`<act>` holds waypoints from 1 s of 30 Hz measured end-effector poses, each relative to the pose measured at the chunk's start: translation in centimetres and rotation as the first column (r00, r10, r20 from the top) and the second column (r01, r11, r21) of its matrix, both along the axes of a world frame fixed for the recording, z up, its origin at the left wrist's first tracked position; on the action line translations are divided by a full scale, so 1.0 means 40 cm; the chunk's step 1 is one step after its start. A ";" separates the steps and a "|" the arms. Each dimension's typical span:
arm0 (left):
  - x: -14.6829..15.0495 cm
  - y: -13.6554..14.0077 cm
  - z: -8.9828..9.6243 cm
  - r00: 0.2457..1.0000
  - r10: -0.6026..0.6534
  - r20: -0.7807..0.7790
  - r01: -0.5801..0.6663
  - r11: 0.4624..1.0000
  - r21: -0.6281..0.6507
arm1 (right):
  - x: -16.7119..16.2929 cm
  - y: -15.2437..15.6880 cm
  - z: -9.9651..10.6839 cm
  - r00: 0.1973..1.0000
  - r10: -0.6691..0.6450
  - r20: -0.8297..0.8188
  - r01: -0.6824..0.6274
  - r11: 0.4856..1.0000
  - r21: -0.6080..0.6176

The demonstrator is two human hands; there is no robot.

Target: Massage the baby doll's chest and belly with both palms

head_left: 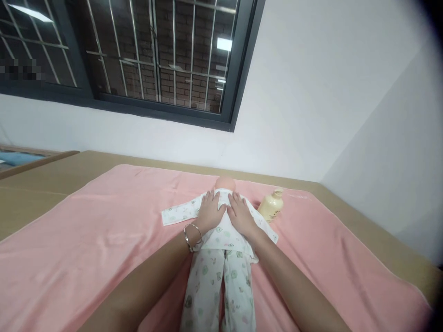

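Observation:
A baby doll lies stretched out on a pink blanket [138, 203], its bare head [224, 183] at the far end. It wears a white patterned top [223, 237] and matching trousers [206, 276]. My left hand [210, 211] rests flat on the left side of the top near the shoulder, fingers extended, a bracelet [192, 234] at the wrist. On the right side of the top my right hand [240, 215] lies flat too, its thumb close to the left one. The left sleeve [180, 213] spreads outward; the right sleeve angles down, partly behind my forearm.
A pale yellow pump bottle [271, 205] stands beside the doll's right sleeve on the blanket. The blanket covers a wooden surface [93, 161] that meets a white wall [294, 101]. Above is a dark-framed window [166, 60] with metal bars. Something blue [20, 158] shows at far left.

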State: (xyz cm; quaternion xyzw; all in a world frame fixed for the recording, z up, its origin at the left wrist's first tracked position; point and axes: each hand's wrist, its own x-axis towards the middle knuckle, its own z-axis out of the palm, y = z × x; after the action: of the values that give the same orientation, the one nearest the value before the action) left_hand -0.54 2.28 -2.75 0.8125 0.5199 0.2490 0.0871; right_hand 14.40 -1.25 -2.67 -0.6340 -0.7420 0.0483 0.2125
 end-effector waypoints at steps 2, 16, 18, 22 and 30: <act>-0.003 -0.011 0.013 0.999 -0.004 -0.044 0.003 1.000 -0.009 | -0.026 -0.021 0.015 0.999 0.030 0.027 -0.030 1.000 0.002; -0.004 -0.035 0.047 0.988 -0.041 -0.150 0.050 0.997 0.061 | -0.010 -0.008 0.032 0.991 -0.017 -0.134 0.023 0.999 0.039; -0.013 -0.014 0.037 0.994 -0.020 -0.103 0.021 1.000 0.008 | 0.010 0.023 0.011 0.991 -0.082 -0.108 0.085 0.996 0.023; -0.015 -0.002 0.027 0.994 0.025 -0.110 -0.028 0.999 -0.028 | -0.009 0.015 0.005 0.991 -0.136 -0.005 0.136 0.991 0.008; 0.017 -0.088 0.083 0.959 -0.032 -0.282 0.048 0.998 0.048 | -0.096 -0.091 0.056 0.991 0.099 0.093 -0.102 0.994 0.030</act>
State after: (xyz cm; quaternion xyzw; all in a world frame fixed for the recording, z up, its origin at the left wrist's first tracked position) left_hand 0.12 -1.25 0.57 0.8519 0.5035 0.1436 -0.0048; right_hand 10.57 -4.89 -0.42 -0.5935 -0.7827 0.0173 0.1866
